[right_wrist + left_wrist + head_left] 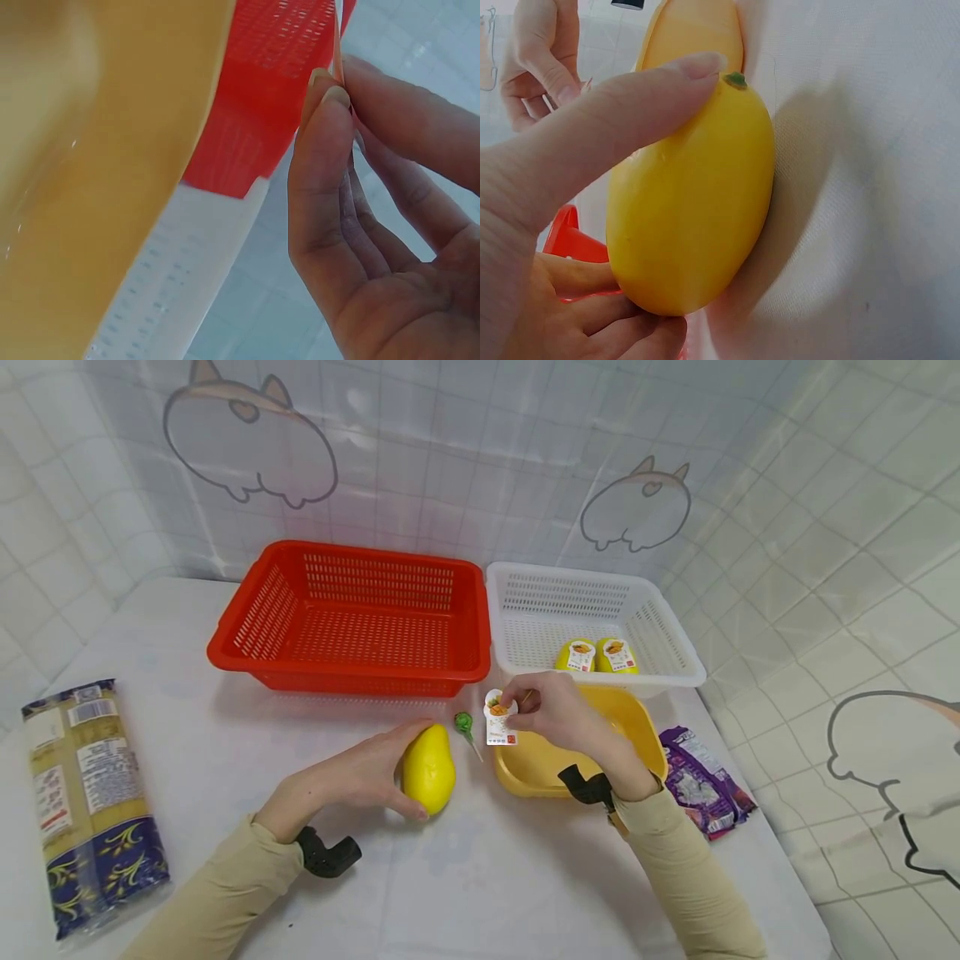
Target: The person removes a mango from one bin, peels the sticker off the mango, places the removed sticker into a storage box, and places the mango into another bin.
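Mango (430, 770), long axis front-to-back

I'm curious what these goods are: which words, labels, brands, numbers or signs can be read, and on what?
None reads clearly enough to quote.
Card in the right hand: print and a red mark, too small.
Labels on the two yellow fruits in the white basket: too small.
Long packet at far left: print panels and a barcode, too small.
Purple packet: print, too blurred.
Yellow mango in the left hand: no writing visible.
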A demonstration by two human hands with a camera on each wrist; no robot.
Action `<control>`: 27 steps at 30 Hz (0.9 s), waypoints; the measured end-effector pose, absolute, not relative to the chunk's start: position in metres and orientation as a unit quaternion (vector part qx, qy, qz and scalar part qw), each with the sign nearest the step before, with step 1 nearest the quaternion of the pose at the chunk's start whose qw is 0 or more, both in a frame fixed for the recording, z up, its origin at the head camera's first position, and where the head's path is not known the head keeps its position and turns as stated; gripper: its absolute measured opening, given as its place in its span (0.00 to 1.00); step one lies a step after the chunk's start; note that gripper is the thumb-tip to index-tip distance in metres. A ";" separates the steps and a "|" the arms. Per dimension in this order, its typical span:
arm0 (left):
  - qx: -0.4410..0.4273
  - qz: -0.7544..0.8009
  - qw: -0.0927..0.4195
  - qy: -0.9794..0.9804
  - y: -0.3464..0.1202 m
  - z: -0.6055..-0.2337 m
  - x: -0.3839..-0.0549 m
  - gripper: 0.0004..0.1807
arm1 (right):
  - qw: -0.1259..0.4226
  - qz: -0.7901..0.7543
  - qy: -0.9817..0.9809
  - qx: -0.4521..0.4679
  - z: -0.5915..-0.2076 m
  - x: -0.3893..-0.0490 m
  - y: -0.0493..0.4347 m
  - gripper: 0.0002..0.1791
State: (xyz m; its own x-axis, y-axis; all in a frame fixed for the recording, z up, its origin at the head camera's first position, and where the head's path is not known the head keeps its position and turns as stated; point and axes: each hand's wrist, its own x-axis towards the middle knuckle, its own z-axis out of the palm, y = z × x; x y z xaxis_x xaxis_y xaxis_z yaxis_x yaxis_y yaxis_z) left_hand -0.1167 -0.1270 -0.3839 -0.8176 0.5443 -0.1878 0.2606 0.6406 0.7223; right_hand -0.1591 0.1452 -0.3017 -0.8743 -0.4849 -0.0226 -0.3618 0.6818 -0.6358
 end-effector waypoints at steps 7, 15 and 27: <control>0.234 0.352 0.196 0.885 -0.128 -0.384 -0.117 0.63 | 0.125 -0.304 0.918 -0.222 -0.302 -0.166 0.154 0.07; 0.234 0.347 0.196 0.887 -0.126 -0.384 -0.118 0.64 | 0.141 -0.279 0.926 -0.211 -0.301 -0.170 0.160 0.07; 0.229 0.348 0.201 0.887 -0.127 -0.382 -0.116 0.64 | 0.138 -0.242 0.928 -0.247 -0.306 -0.177 0.168 0.08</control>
State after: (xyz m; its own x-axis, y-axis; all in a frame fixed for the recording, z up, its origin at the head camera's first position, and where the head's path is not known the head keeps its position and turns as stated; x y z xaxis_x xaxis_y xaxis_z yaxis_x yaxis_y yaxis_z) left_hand -0.1161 -0.1274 -0.3821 -0.8151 0.5450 -0.1967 0.2657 0.6533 0.7089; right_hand -0.1769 0.1681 -0.3064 -0.8394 -0.5260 -0.1366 -0.3926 0.7607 -0.5169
